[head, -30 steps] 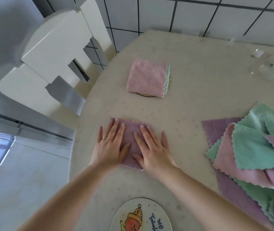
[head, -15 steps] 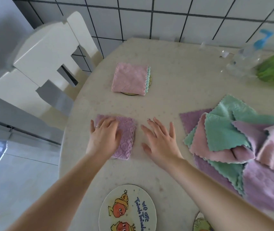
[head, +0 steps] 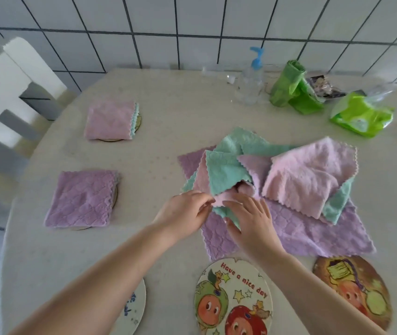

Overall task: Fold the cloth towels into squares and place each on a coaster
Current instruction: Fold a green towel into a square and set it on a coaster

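1. L hand (head: pixel 185 213): forearm comes in from near-left edge of table (head: pixel 168 112), reaching to near-left corner of the towel pile (head: pixel 289 184). Fingers curled, thumb + fingertips pinching a pink towel edge (head: pixel 219 200) at that corner.
2. R hand (head: pixel 253 221): forearm in from near-right, hand lying on near side of pile, palm down. Fingers spread, fairly straight, resting on a teal towel (head: pixel 224 175) + the big purple towel (head: pixel 313 228) under the heap. Can't tell if thumb is hooked on anything.
3. Both hands just beside each other, meeting at same corner of pile.
4. Pile = loose unfolded mix, teal/pink/purple, roughly mid-table; purple one at bottom, spread flat.
5. Left of pile: folded purple square (head: pixel 83 199) sitting on a coaster (head: pixel 115 195), only coaster rim showing.
6. Far-left of pile: folded pink square (head: pixel 109 120), teal edge showing, also on a coaster (head: pixel 138 120).
7. Near side of pile: bare coasters, "Have a nice day" coaster (head: pixel 233 298) just below R wrist, brownish coaster (head: pixel 352 288) to its right, another (head: pixel 132 308) partly hidden under L forearm.
8. Behind pile: pump bottle (head: pixel 250 78), green bags (head: pixel 291 88).
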### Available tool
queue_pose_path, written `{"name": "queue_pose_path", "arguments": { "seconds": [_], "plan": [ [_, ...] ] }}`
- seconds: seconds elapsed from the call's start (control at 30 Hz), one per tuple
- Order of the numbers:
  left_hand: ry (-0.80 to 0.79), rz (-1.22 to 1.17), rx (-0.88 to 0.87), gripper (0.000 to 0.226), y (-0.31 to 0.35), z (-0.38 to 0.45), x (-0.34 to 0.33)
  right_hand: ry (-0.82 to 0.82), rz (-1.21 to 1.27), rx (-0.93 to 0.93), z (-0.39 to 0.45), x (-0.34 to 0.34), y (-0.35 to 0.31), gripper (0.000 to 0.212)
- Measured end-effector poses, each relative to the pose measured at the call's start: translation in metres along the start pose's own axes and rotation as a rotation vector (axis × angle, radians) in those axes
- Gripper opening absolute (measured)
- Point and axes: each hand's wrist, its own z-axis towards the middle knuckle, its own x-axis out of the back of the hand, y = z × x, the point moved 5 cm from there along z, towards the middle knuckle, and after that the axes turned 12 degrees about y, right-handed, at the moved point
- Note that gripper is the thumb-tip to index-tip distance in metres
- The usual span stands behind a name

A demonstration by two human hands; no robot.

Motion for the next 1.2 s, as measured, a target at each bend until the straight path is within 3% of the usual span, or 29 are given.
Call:
{"name": "queue_pose_path", "arguments": {
  "seconds": [0.13,0.23,0.43,0.63,0.77,0.9,1.07,1.2],
  "plan": [
    [-0.013,-0.007,-0.001,0.023,0.046,0.016,-0.030,0.033,0.022,-0.028,-0.012,0.035,0.056,0.035],
    [-0.014,0.021,-0.090,0.029,0.084,0.029,-0.057,-0.085,-0.038,-0.063,-0.019,0.049,0.099,0.033],
    [-0.169,0.468,-0.375,0.036,0.125,0.046,-0.132,-0.293,-0.175,-0.037,-0.029,0.045,0.162,0.049],
    [-0.216,0.629,-0.289,0.049,0.129,0.055,-0.154,-0.263,-0.117,0.002,-0.025,0.052,0.178,0.059],
    [-0.031,0.431,-0.280,0.050,0.143,0.065,-0.136,-0.162,-0.007,-0.066,-0.016,0.069,0.188,0.060],
    [0.102,0.227,-0.183,0.056,0.154,0.084,-0.116,-0.004,-0.066,0.027,0.000,0.092,0.199,0.062],
    [0.285,0.102,-0.212,0.035,0.170,0.112,-0.092,0.184,-0.150,0.126,0.027,0.125,0.213,0.070],
    [0.374,0.120,-0.263,0.025,0.181,0.120,-0.057,0.251,-0.069,0.174,0.045,0.159,0.219,0.033]
  ]
}}
